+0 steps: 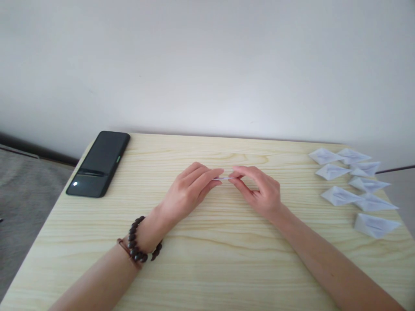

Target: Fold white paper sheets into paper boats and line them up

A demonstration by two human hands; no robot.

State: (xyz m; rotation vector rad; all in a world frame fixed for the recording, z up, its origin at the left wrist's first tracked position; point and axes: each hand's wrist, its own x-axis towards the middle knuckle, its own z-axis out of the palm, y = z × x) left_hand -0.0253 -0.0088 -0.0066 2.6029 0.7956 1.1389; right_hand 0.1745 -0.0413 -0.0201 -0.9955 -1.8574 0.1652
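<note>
A thin white piece of folded paper [223, 178] is seen edge-on above the middle of the table. My left hand [193, 185] pinches its left end between thumb and fingers. At the other end, my right hand [259, 188] grips it the same way. Only a narrow strip of the paper shows between the fingertips, so its folded shape is hidden. Several white folded paper boats [339, 195] sit in loose rows to the right of my right hand.
A black smartphone [99, 160] lies near the left edge of the wood-grain table [207, 268]. Behind the table's far edge rises a white wall [207, 69]. Grey floor [26, 198] shows at the left. A dark beaded bracelet [132, 237] circles my left wrist.
</note>
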